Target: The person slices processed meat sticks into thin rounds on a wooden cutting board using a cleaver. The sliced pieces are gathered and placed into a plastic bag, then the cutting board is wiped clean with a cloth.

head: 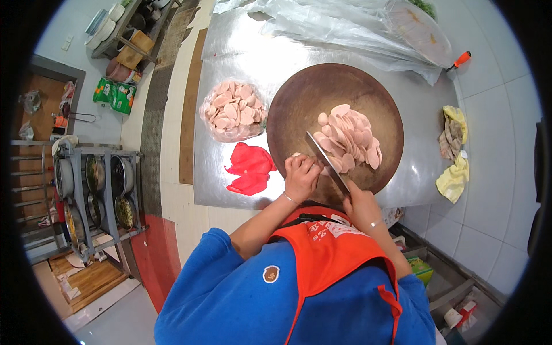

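A kitchen knife is held by its handle in my right hand, its blade slanting over a round wooden chopping board. Curled fingers of my left hand press a piece of pink sausage on the board beside the blade; most of the piece is hidden. Right of the blade lies a heap of oval sausage slices. A clear plastic bag full of similar slices stands left of the board. Below that bag lies crumpled red plastic.
Clear plastic sheeting covers the back of the steel table, near a covered round tray. An orange-handled tool and yellow cloths lie along the right side. A metal rack with bowls stands far left.
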A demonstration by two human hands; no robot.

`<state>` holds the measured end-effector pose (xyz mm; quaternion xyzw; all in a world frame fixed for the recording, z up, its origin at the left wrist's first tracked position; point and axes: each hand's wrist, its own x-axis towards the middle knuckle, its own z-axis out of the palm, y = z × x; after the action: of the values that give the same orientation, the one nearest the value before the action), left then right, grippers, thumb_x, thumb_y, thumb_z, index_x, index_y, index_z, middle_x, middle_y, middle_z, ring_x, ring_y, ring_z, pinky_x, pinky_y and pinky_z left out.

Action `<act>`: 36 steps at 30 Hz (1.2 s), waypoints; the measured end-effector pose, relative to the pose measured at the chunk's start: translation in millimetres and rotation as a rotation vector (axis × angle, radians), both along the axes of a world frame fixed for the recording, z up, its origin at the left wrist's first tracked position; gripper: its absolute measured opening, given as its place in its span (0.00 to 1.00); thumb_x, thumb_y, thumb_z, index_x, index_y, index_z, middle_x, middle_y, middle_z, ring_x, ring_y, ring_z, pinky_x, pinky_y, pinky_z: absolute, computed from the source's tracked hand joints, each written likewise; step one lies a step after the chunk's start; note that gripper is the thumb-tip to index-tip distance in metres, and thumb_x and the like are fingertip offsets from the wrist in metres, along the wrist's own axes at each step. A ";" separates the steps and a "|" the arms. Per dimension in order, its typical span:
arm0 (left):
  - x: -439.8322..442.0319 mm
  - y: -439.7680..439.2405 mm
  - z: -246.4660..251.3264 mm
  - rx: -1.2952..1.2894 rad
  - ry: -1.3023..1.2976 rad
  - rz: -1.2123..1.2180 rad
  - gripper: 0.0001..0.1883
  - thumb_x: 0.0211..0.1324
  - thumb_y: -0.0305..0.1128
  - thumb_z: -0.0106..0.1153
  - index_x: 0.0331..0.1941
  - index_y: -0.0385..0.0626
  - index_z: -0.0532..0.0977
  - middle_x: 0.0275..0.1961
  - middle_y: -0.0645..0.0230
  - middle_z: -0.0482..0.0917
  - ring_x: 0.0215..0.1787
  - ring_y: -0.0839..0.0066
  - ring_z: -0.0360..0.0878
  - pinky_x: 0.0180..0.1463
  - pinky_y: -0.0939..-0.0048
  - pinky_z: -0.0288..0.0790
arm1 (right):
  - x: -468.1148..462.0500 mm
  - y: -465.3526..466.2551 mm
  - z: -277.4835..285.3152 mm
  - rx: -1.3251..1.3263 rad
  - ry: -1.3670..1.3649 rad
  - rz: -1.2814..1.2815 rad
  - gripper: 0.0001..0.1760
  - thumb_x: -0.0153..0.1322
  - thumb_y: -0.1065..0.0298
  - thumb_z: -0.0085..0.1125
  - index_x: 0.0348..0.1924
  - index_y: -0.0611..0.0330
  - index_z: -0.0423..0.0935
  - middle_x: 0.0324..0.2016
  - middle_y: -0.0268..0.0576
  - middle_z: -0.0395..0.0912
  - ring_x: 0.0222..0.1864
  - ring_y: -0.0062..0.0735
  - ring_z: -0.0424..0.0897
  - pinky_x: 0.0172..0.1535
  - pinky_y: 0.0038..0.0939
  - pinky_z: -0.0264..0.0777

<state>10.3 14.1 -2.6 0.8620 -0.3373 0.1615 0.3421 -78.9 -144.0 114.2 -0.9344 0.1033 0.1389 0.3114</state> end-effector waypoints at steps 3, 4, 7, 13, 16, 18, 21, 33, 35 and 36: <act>1.2 -1.6 -0.3 -0.032 0.010 -0.028 0.09 0.47 0.30 0.59 0.36 0.51 0.77 0.42 0.72 0.76 0.47 0.68 0.70 0.54 0.59 0.58 | 29.4 13.7 -32.7 -0.044 -0.091 -0.050 0.13 0.65 0.72 0.53 0.43 0.59 0.69 0.22 0.63 0.76 0.29 0.63 0.77 0.35 0.57 0.70; 2.2 -1.6 -0.8 -0.040 0.006 -0.025 0.09 0.47 0.30 0.59 0.36 0.51 0.77 0.42 0.72 0.76 0.47 0.68 0.70 0.54 0.59 0.58 | 34.3 11.1 -40.2 -0.030 -0.117 -0.045 0.14 0.64 0.72 0.54 0.44 0.59 0.69 0.22 0.63 0.76 0.29 0.64 0.77 0.35 0.56 0.70; 3.7 -1.7 -3.3 -0.064 0.003 -0.017 0.09 0.47 0.30 0.59 0.36 0.50 0.77 0.41 0.72 0.77 0.47 0.68 0.70 0.54 0.59 0.59 | 34.9 2.6 -46.0 0.025 -0.170 -0.050 0.15 0.64 0.71 0.54 0.45 0.59 0.70 0.22 0.63 0.76 0.29 0.64 0.77 0.35 0.55 0.70; 2.1 0.2 -3.1 -0.070 -0.004 0.002 0.09 0.46 0.29 0.60 0.35 0.48 0.77 0.40 0.71 0.76 0.47 0.67 0.70 0.53 0.59 0.60 | -0.3 3.3 1.4 0.064 -0.090 -0.011 0.11 0.64 0.72 0.54 0.39 0.62 0.68 0.21 0.63 0.75 0.28 0.64 0.76 0.35 0.55 0.70; 2.3 1.5 -1.8 -0.063 -0.010 -0.010 0.09 0.46 0.29 0.61 0.35 0.47 0.77 0.39 0.70 0.76 0.46 0.66 0.71 0.51 0.59 0.60 | 0.3 3.4 2.2 0.036 -0.031 -0.003 0.10 0.64 0.72 0.54 0.38 0.63 0.68 0.21 0.64 0.75 0.28 0.64 0.77 0.35 0.56 0.69; 1.3 0.8 -3.0 -0.041 0.012 -0.004 0.08 0.47 0.29 0.60 0.35 0.49 0.76 0.40 0.70 0.76 0.47 0.67 0.70 0.54 0.59 0.60 | 9.3 7.4 -12.7 0.015 -0.044 -0.010 0.10 0.64 0.72 0.54 0.38 0.63 0.68 0.21 0.64 0.75 0.29 0.64 0.77 0.35 0.56 0.70; 1.3 -0.7 -4.8 -0.059 0.007 -0.027 0.09 0.47 0.29 0.60 0.35 0.48 0.76 0.40 0.70 0.75 0.47 0.66 0.70 0.54 0.58 0.60 | 27.8 13.0 -39.0 -0.021 -0.089 -0.038 0.10 0.65 0.72 0.54 0.39 0.62 0.69 0.22 0.65 0.75 0.29 0.64 0.77 0.36 0.56 0.70; -6.2 5.6 1.9 -0.082 0.066 0.094 0.13 0.47 0.31 0.65 0.39 0.49 0.78 0.44 0.65 0.73 0.51 0.59 0.68 0.53 0.58 0.62 | -10.5 -41.0 -33.2 0.255 -0.069 -0.112 0.09 0.65 0.70 0.54 0.38 0.62 0.71 0.25 0.60 0.78 0.30 0.62 0.78 0.35 0.51 0.71; -9.7 -1.9 2.0 -0.070 0.074 0.085 0.13 0.48 0.33 0.64 0.40 0.50 0.78 0.44 0.65 0.73 0.51 0.60 0.69 0.54 0.57 0.62 | -15.4 -45.4 -34.7 0.161 -0.059 -0.139 0.08 0.66 0.70 0.54 0.37 0.62 0.70 0.25 0.60 0.78 0.29 0.62 0.78 0.35 0.51 0.71; -11.6 -6.0 0.3 -0.064 0.051 0.086 0.12 0.48 0.32 0.64 0.40 0.51 0.78 0.43 0.65 0.73 0.51 0.60 0.69 0.53 0.57 0.62 | -17.3 -43.8 -34.5 0.147 -0.075 -0.123 0.08 0.66 0.70 0.54 0.37 0.62 0.70 0.25 0.60 0.78 0.29 0.62 0.78 0.35 0.51 0.71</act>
<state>-1.3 8.1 -2.3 0.8682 -0.2858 0.1647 0.3708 -96.2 -187.8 79.8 -0.9055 0.1381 0.0915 0.3908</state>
